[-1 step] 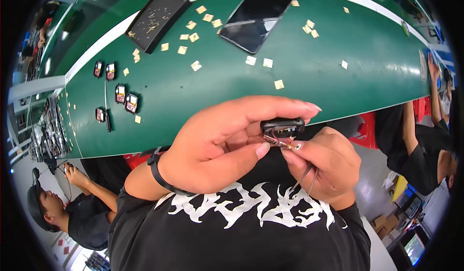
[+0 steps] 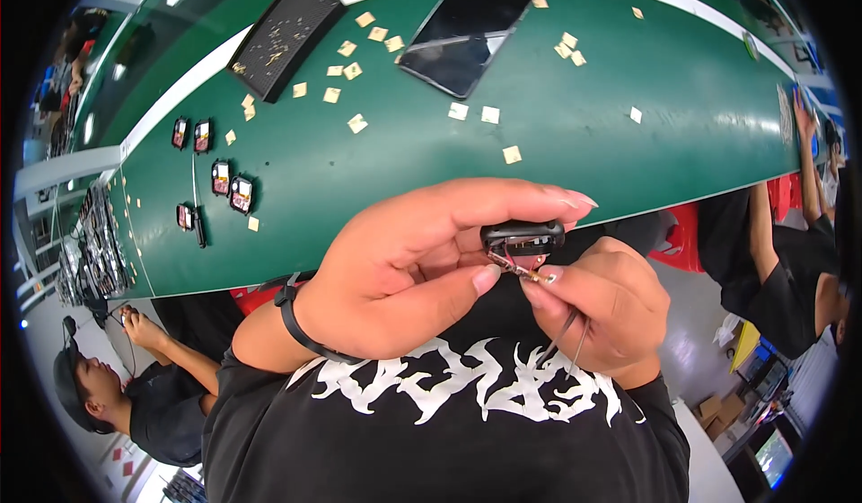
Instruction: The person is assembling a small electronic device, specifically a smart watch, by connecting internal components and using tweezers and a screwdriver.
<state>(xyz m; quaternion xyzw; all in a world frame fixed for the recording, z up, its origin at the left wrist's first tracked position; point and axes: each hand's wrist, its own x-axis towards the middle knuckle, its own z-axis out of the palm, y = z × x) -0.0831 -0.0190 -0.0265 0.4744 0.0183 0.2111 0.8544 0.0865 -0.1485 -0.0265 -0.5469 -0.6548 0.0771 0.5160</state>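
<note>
My left hand is closed around a small black device housing, fingers over its far side and thumb at its near edge. The housing is open toward me and shows reddish wiring inside. A thin circuit strip hangs out at its lower edge, between my two hands. My right hand pinches the strip's right end between thumb and forefinger. Metal tweezers are tucked in the same hand, their prongs pointing down toward my shirt. The inside of the housing is partly hidden by my fingers.
On the green table lie a dark tray with tiny parts, a black tablet, several pale square pieces, several opened housings and a screwdriver. Co-workers sit at left and right.
The strip's right end has tilted slightly in my right fingertips, and the white bit there shows less. The table things have shifted slightly left in the picture; both hands stay almost in place.
</note>
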